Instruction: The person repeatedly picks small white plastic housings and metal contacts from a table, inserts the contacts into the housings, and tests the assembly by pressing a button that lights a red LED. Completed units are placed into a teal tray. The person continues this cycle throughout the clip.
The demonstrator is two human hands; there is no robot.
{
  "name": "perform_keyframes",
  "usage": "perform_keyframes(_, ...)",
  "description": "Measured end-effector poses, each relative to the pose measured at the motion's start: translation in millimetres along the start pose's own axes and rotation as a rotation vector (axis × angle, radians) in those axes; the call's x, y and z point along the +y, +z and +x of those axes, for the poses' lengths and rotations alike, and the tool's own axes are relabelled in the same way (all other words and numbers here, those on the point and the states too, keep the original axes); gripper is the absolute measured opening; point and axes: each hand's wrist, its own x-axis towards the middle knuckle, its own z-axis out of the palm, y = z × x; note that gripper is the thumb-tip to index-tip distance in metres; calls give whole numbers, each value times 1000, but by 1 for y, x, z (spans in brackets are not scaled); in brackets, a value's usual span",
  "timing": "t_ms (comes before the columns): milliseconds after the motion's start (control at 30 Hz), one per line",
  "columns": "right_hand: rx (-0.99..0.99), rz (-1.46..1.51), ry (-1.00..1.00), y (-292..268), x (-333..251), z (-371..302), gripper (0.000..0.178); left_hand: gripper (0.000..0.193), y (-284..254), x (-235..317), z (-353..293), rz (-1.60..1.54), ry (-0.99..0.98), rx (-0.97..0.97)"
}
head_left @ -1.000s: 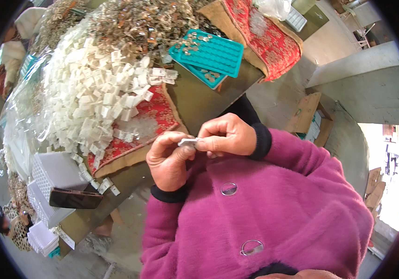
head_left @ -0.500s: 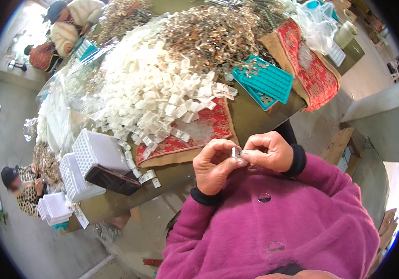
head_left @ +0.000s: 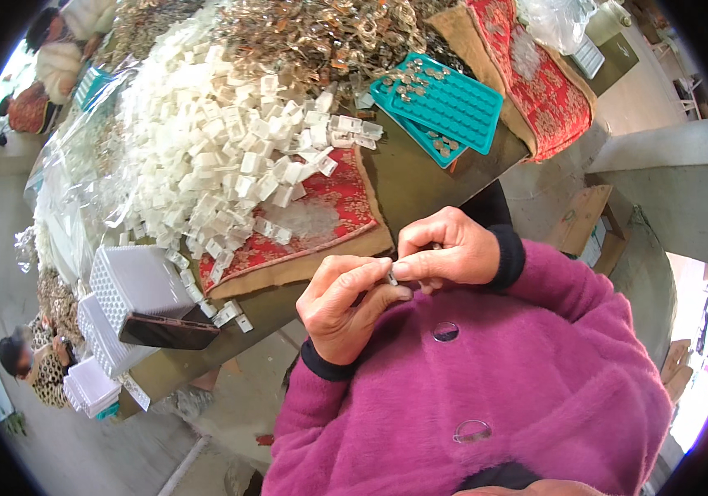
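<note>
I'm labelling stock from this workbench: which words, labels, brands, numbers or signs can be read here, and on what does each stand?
No text can be read.
Small pale piece between bare left hand and bare right hand: too small, partly covered.
Heaped small white plastic pieces: any marks are too small.
Teal rectangular plastic trays: nothing legible.
Dark, flat rectangular object beside white plastic grid trays: nothing legible.

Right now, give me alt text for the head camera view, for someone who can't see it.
The left hand pinches a small, mostly hidden piece, the right hand touching it, before a magenta jacket. Beyond, a table bears a heap of white pieces, a mound of shiny brownish parts and overlapping teal trays.
</note>
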Motion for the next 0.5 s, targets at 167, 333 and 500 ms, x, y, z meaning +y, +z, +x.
perform_keyframes(167,-53,-16,-102,8,-4,11,21,35,7,-5,-4,-49,-12,91)
perform_keyframes(333,-156,-12,-69,7,-10,28,20,36,0,-6,-6,-33,-21,130)
perform_keyframes(500,-127,140,-43,10,-11,44,19,33,-14,-12,1,-115,-117,153)
